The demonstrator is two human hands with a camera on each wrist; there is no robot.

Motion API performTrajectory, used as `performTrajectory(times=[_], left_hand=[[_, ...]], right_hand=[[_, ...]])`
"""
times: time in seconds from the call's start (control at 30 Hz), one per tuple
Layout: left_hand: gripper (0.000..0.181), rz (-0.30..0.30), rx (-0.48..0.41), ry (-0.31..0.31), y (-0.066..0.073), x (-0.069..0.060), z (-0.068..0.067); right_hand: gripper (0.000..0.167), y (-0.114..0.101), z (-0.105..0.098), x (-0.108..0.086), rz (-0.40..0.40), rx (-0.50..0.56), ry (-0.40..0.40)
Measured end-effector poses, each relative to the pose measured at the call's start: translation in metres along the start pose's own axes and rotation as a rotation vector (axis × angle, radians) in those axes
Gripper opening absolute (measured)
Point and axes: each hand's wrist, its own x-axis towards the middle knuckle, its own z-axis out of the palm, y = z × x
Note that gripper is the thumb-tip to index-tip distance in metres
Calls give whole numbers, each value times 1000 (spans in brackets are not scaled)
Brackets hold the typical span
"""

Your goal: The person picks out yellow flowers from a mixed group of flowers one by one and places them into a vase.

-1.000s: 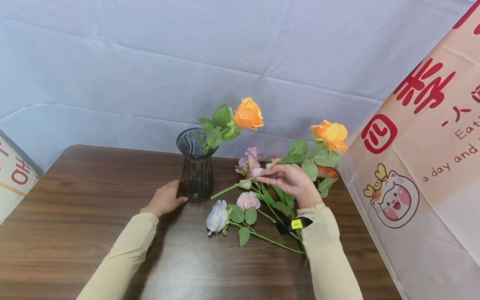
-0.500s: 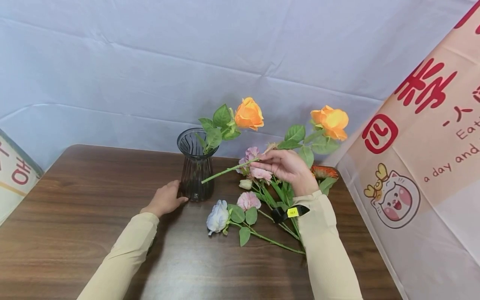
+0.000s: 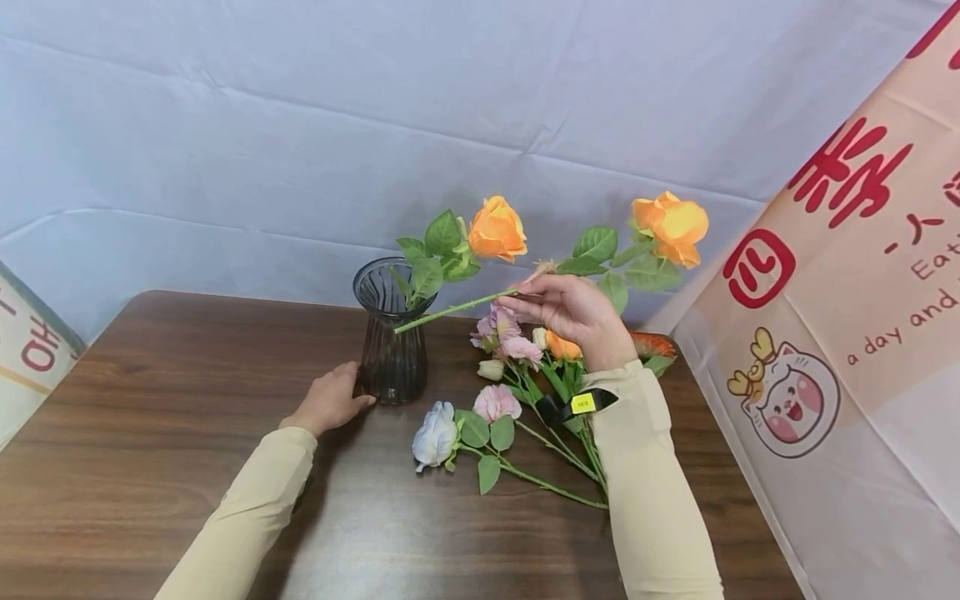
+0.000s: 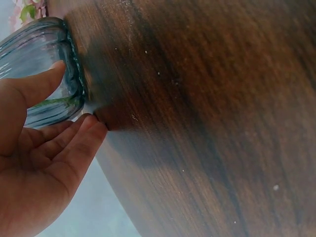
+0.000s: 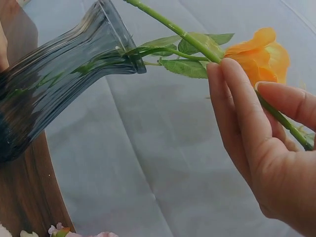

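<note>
A dark clear ribbed glass vase (image 3: 393, 358) stands upright on the table with one orange rose (image 3: 497, 229) in it, leaning right. My left hand (image 3: 327, 400) holds the vase low at its base; in the left wrist view the thumb lies over the glass (image 4: 39, 42) with the fingers along the other side. My right hand (image 3: 576, 318) pinches the green stem of a second orange rose (image 3: 672, 227). That rose's bloom is up to the right, and the stem's cut end points left, in front of the vase just below its rim. In the right wrist view the stem (image 5: 180, 33) passes between thumb and fingers.
Beneath my right hand lie several artificial flowers: a pale blue rose (image 3: 435, 435), a pink one (image 3: 497, 402), lilac blossoms (image 3: 491, 325) and an orange-red bloom (image 3: 654, 344). A pale cloth (image 3: 300, 150) hangs behind the wooden table (image 3: 187, 383). A printed banner (image 3: 832, 275) is at the right.
My right hand has lifted the orange rose, and the stem's end has moved up and left from beside the vase's base to near its rim. The left hand and vase have stayed put.
</note>
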Motion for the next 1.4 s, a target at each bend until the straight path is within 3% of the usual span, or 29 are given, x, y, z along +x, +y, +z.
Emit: performTrajectory(times=[0.4, 0.67, 1.4], left_hand=[[56, 12, -10, 14, 0, -1, 0], [59, 13, -9, 16, -1, 0, 1], [58, 16, 4, 26, -2, 1, 2]], right_hand=[[31, -4, 5, 1, -60, 77, 32], [28, -2, 10, 4, -85, 56, 60], [24, 9, 27, 11, -123, -197, 75]])
